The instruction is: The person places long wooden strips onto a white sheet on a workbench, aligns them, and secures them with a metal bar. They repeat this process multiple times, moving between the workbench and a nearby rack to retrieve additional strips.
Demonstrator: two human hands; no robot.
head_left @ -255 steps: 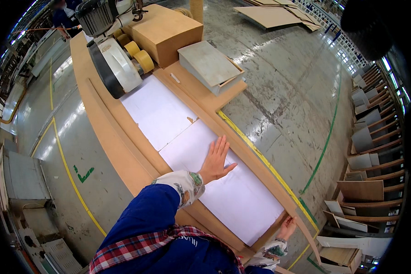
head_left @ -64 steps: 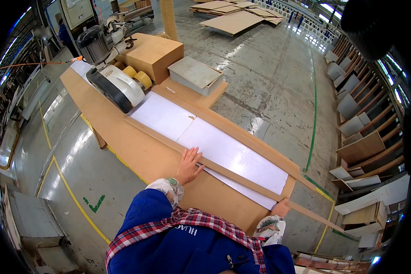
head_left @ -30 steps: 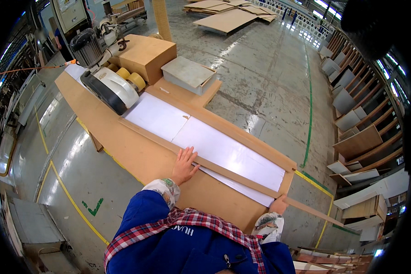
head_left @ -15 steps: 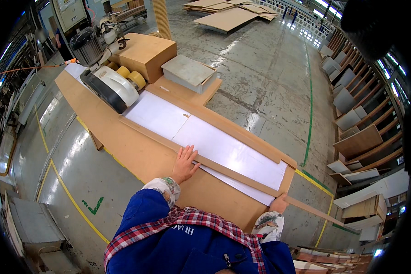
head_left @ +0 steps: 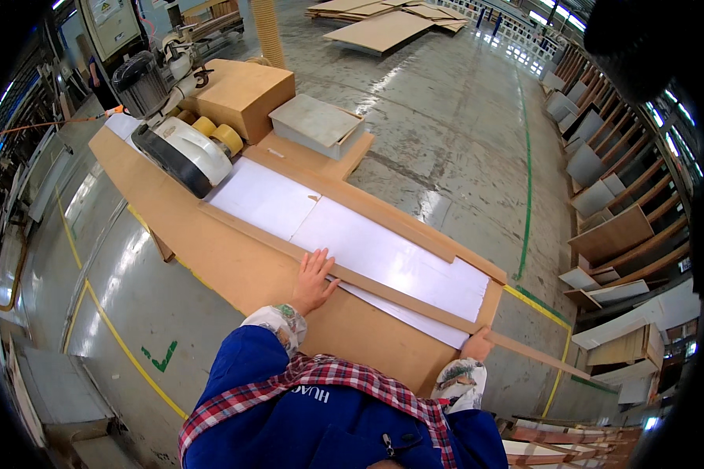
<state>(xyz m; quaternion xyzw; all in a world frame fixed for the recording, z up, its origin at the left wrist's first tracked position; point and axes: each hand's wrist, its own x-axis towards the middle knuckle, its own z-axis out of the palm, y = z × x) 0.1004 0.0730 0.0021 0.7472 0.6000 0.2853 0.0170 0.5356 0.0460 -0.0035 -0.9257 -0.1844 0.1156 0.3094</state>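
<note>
A long narrow wooden strip (head_left: 399, 291) runs from the machine past the table's near right corner. My left hand (head_left: 314, 283) lies with fingers spread, its fingertips on the strip. Near the table's right end my right hand (head_left: 477, 344) closes round the same strip, its fingers partly hidden. Under and beside the strip lies a glossy white sheet (head_left: 391, 250) on the brown table (head_left: 203, 258). A second wooden strip (head_left: 368, 205) lies along the far side of the sheet. At the upper left, a white and black feed unit (head_left: 184, 156) with yellow rollers (head_left: 227, 137) sits over the table.
Behind the rollers is a brown box (head_left: 238, 94), with a grey lidded box (head_left: 317, 125) beside it. Racks of boards (head_left: 614, 234) line the right side. Flat panels (head_left: 383, 31) are stacked at the back. A ribbed hose (head_left: 267, 31) rises behind the brown box.
The near end of the far strip has slid toward the feed unit, up and left. Both hands keep nearly the same places on the near strip. The whole view has shifted slightly.
</note>
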